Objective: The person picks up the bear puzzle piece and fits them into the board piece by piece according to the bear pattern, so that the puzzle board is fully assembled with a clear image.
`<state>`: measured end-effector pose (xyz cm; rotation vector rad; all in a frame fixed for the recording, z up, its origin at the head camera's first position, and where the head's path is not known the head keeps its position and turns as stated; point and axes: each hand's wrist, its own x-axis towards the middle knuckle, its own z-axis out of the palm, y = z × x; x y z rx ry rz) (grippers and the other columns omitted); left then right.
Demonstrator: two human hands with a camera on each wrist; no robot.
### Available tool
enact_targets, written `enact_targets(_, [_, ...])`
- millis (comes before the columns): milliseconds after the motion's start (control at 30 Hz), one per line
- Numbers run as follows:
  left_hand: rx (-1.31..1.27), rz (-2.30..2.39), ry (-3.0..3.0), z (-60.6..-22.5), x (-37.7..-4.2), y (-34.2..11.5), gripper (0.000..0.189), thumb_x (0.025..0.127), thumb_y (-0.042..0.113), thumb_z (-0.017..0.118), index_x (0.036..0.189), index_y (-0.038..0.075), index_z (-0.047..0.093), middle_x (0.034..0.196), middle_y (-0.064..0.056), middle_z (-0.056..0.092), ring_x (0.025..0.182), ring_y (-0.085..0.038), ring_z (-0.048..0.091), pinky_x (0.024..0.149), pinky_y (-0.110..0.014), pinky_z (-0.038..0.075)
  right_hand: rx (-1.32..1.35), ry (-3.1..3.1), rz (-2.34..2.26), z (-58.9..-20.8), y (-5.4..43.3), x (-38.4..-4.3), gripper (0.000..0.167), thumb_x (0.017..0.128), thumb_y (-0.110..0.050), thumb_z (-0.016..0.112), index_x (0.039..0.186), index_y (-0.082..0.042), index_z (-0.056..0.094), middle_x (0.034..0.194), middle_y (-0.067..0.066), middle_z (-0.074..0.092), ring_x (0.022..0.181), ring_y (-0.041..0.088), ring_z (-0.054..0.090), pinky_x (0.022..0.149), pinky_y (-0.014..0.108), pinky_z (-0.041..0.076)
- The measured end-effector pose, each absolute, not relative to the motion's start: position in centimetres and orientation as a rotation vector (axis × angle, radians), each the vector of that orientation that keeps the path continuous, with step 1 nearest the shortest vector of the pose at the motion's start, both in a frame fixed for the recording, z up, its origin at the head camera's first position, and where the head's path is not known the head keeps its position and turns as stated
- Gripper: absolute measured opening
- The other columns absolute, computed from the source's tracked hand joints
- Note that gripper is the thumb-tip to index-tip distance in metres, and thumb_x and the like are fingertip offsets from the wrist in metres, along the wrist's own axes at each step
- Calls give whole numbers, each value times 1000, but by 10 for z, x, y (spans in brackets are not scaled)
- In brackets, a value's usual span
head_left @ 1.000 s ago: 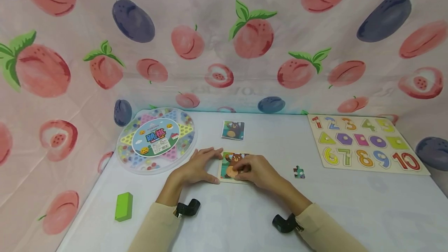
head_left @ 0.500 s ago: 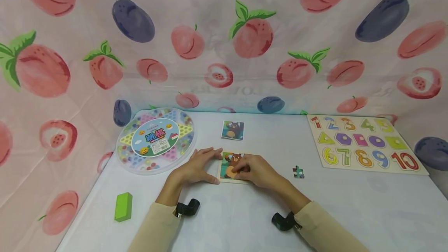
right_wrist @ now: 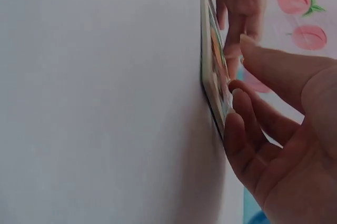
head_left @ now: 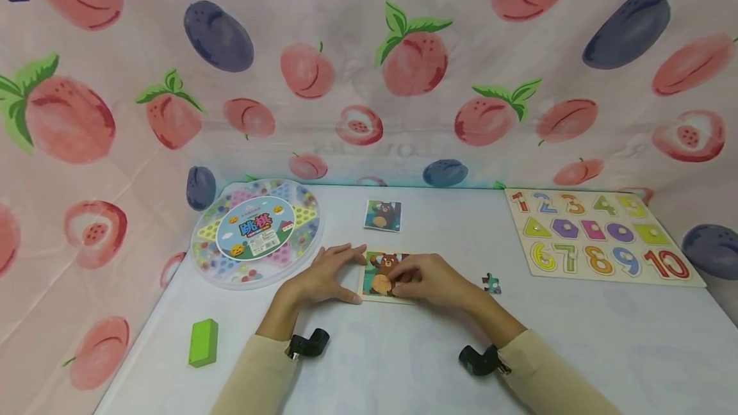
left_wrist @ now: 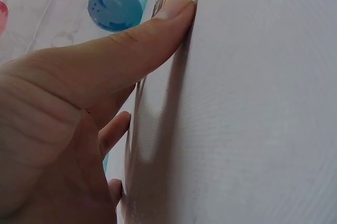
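A small bear jigsaw puzzle [head_left: 380, 274] in a pale wooden frame lies flat on the table. My left hand [head_left: 328, 274] rests at its left side, with the thumb on the near corner and the index finger by the far corner. In the left wrist view the thumb [left_wrist: 142, 39] lies straight against the board's edge. Over the puzzle's right part is my right hand [head_left: 438, 280], which hides that part. Its fingertips [right_wrist: 234, 121] touch the board, the thumb stands apart from them, and no piece shows between. A loose jigsaw piece [head_left: 492, 283] lies to the right.
A bear picture card [head_left: 383, 215] lies behind the puzzle. The round Chinese checkers set [head_left: 256, 232] is at the back left, with a green block [head_left: 203, 342] nearer the front. At the back right lies a number-and-shape board [head_left: 605, 235]. A fruit-print curtain [head_left: 403, 133] closes off the back.
My right hand has slid slightly to the right, its thumb and fingers drawing back from the bear's belly, more of which now shows. The left hand keeps its place.
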<state>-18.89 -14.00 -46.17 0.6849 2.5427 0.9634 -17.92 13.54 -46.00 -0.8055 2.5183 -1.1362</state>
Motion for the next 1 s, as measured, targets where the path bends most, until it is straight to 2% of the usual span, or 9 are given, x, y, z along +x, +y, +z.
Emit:
enact_targets(233, [663, 954, 2540, -461, -187, -139, 62, 74, 26, 91, 128, 18, 62, 165, 2, 40, 160, -32, 22, 130, -64, -2, -777, 2586, -1136, -439, 162, -179, 34, 87, -22, 81, 120, -14, 74, 121, 2, 73, 107, 24, 64, 76, 21, 55])
enact_targets(367, [654, 965, 2540, -460, -185, -139, 62, 73, 26, 91, 128, 18, 63, 165, 2, 40, 159, -32, 22, 130, -65, -3, -695, 2676, -1109, -430, 182, -176, 39, 86, -22, 82, 123, -14, 73, 127, 1, 70, 120, 25, 61, 89, 34, 59])
enact_targets(500, [651, 992, 2533, -459, -184, -139, 63, 73, 25, 91, 128, 16, 63, 165, 1, 41, 159, -33, 22, 129, -65, -4, -642, 2737, -1090, -426, 205, -172, 45, 85, -23, 82, 128, -16, 70, 134, 3, 67, 127, 27, 58, 98, 50, 58])
enact_targets(633, [645, 999, 2535, -459, -185, -139, 62, 73, 25, 91, 128, 16, 63, 165, 0, 41, 159, -33, 23, 130, -65, -4, -581, 2759, -1085, -426, 228, -167, 54, 84, -24, 84, 135, -17, 65, 142, 5, 62, 133, 30, 55, 102, 56, 55])
enact_targets(833, [656, 998, 2533, -457, -185, -139, 63, 73, 25, 91, 128, 15, 63, 165, -1, 41, 159, -34, 23, 129, -66, -3, -470, 2756, -1075, -426, 258, -158, 64, 82, -32, 85, 140, -18, 61, 148, 7, 59, 136, 33, 53, 104, 56, 54])
enact_targets(900, [664, 1000, 2530, -457, -186, -139, 63, 73, 25, 91, 128, 15, 63, 165, -2, 41, 159, -35, 23, 129, -67, -3, -453, 2760, -1066, -427, 266, -154, 65, 82, -34, 85, 140, -18, 60, 147, 6, 60, 135, 33, 55, 103, 52, 55])
enact_targets(1000, [671, 997, 2530, -456, -186, -138, 63, 73, 25, 91, 129, 14, 63, 165, -2, 41, 159, -35, 23, 128, -68, -3, -437, 2759, -1050, -431, 276, -150, 66, 81, -36, 86, 139, -18, 60, 145, 5, 62, 134, 30, 55, 102, 39, 55])
